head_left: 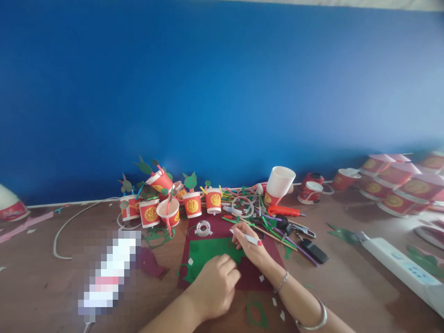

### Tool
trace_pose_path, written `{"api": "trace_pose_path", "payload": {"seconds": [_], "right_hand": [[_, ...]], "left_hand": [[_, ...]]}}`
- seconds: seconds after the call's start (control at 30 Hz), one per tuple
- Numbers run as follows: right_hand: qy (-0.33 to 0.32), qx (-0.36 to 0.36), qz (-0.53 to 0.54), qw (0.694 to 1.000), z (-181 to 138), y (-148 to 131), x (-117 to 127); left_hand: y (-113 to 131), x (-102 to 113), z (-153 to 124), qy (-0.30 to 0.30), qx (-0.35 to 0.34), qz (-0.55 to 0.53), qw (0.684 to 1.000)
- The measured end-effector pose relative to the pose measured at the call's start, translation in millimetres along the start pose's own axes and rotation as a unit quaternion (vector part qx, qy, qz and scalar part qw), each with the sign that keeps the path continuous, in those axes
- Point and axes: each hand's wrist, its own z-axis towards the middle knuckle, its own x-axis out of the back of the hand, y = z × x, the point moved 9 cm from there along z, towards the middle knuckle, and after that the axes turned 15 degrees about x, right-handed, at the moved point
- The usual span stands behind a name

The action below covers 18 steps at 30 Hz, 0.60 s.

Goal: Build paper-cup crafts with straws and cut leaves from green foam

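Note:
My right hand [250, 247] grips a white marker [247, 237] with a red cap, its tip down near the top edge of a green paper sheet [208, 252]. My left hand [214, 287] rests curled in a loose fist on the lower part of that green sheet, pressing it flat. The green sheet lies on a dark maroon sheet [253, 277] on the brown table. A roll of clear tape [203, 228] sits just beyond the sheets.
Red paper cups with green paper leaves [163, 196] cluster at the back. A stack of white cups [279, 182], coloured straws [258, 210], an orange cutter [284, 211], a black key fob [314, 250], a white power strip [402, 268] and more red cups [398, 182] lie right. Blue wall behind.

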Motion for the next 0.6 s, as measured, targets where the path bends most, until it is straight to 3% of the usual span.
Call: {"api": "trace_pose_path", "payload": {"seconds": [0.17,0.3,0.4,0.6], "right_hand": [[-0.011,0.021,-0.01,1.0,3,-8,3],[-0.011,0.012,-0.009,1.0,3,-7,4],[-0.01,-0.001,-0.011,1.0,5,-1,6],[0.02,-0.037,0.007,0.999,10,-9,6]], "left_hand": [[11,6,-2,0.048,0.03,-0.016,0.998],[-6,5,-2,0.084,0.106,-0.03,0.99],[-13,-5,-2,0.116,0.119,-0.003,0.986],[-18,-32,1,0.085,0.15,-0.013,0.985]]}}
